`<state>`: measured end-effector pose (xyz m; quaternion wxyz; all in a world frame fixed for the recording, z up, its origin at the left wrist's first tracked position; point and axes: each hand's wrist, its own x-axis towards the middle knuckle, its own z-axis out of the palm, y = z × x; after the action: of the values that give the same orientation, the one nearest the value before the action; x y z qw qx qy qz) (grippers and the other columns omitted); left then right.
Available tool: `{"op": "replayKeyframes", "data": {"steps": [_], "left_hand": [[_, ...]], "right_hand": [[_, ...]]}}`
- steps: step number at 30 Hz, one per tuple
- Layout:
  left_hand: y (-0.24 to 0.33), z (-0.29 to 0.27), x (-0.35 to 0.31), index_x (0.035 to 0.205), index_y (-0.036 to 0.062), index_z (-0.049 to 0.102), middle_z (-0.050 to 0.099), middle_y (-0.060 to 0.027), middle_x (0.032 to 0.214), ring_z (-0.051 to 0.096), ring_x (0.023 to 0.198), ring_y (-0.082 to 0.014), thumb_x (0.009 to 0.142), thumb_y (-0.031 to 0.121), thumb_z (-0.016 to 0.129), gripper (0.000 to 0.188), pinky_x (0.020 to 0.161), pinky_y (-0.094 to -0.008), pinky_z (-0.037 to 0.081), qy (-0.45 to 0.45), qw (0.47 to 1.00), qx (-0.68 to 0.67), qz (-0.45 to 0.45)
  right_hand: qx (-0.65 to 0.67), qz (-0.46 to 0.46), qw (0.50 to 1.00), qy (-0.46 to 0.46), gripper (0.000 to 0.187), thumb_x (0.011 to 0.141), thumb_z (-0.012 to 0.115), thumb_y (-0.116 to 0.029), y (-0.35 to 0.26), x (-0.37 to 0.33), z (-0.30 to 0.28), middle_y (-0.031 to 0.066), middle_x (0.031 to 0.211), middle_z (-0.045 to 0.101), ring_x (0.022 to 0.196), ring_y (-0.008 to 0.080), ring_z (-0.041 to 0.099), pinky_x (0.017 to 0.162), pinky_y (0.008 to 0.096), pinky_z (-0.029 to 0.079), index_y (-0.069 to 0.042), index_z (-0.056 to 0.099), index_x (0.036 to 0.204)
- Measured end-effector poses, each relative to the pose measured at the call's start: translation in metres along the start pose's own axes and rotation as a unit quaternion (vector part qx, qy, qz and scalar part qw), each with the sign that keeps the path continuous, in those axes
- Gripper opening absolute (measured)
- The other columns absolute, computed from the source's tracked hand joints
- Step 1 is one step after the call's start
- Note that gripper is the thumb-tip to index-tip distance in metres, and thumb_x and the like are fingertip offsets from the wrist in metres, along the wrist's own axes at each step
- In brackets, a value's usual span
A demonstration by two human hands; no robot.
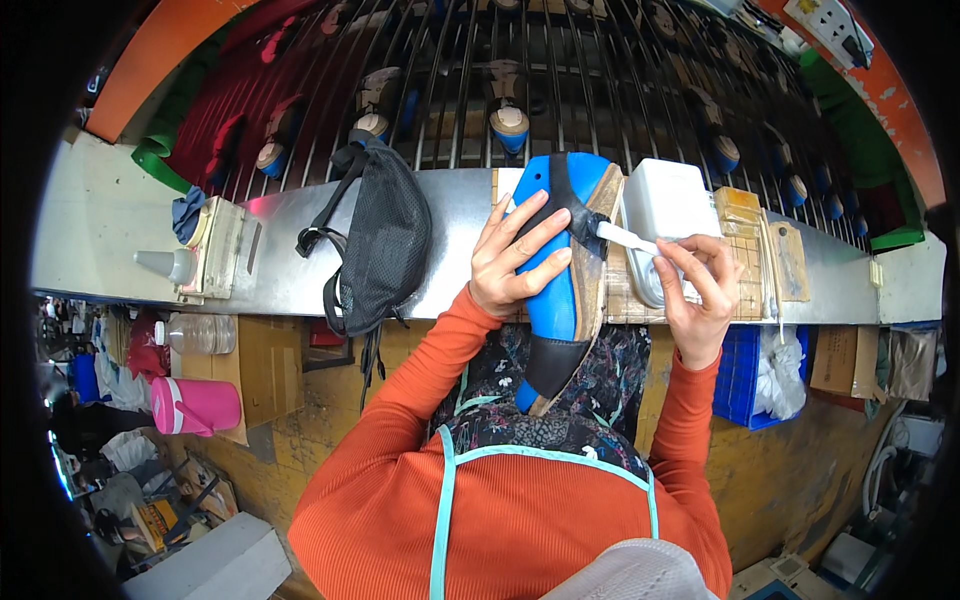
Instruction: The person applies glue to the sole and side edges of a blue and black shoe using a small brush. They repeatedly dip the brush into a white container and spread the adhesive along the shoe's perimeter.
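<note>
My left hand [512, 262] is closed around a blue shoe last [552, 290], its fingers lying over the side and a black strap. Black upper pieces [553, 365] cover the last's lower end and cross it near the top. A brown sole edge [592, 300] runs along its right side. My right hand [703, 280] pinches a small brush [628, 238] by its white handle. The dark brush tip meets the black strap at the sole edge; the exact contact is hard to see. Just behind my right hand stands a white plastic container [668, 195].
A black mesh bag [385, 240] lies left on the metal ledge [455, 215]. Beyond it, a roller conveyor [440, 90] carries several shoes on blue lasts. A grey nozzle [165, 264] points left. Below are a pink jug [197, 406] and a blue crate [738, 375].
</note>
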<state>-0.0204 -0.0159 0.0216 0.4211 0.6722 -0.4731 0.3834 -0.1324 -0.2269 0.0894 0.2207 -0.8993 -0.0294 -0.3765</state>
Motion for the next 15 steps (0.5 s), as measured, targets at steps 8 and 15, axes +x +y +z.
{"op": "replayKeyframes", "data": {"steps": [8, 15], "left_hand": [[-0.001, -0.003, 0.009, 0.108, 0.0232, 0.061, 0.064, -0.0089, 0.124, 0.059, 0.117, -0.037, 0.08, 0.016, 0.067, 0.029, 0.097, -0.0547, 0.044, -0.02, 1.0, -0.008, 0.012], [-0.005, -0.004, 0.015, 0.109, 0.0232, 0.06, 0.065, -0.0091, 0.123, 0.059, 0.117, -0.0367, 0.08, 0.017, 0.068, 0.03, 0.097, -0.054, 0.044, -0.018, 0.999, -0.022, 0.019]], "right_hand": [[-0.039, -0.073, 0.996, -0.027, 0.022, 0.072, 0.078, -0.012, 0.005, 0.014, -0.016, -0.0012, 0.089, 0.062, 0.076, 0.0135, 0.051, 0.075, 0.0326, 0.028, -0.018, 0.075, 0.094], [-0.039, -0.109, 0.993, -0.037, 0.023, 0.072, 0.078, -0.014, 0.007, 0.022, -0.022, -0.0014, 0.088, 0.062, 0.074, 0.013, 0.052, 0.071, 0.0326, 0.028, -0.018, 0.075, 0.094]]}}
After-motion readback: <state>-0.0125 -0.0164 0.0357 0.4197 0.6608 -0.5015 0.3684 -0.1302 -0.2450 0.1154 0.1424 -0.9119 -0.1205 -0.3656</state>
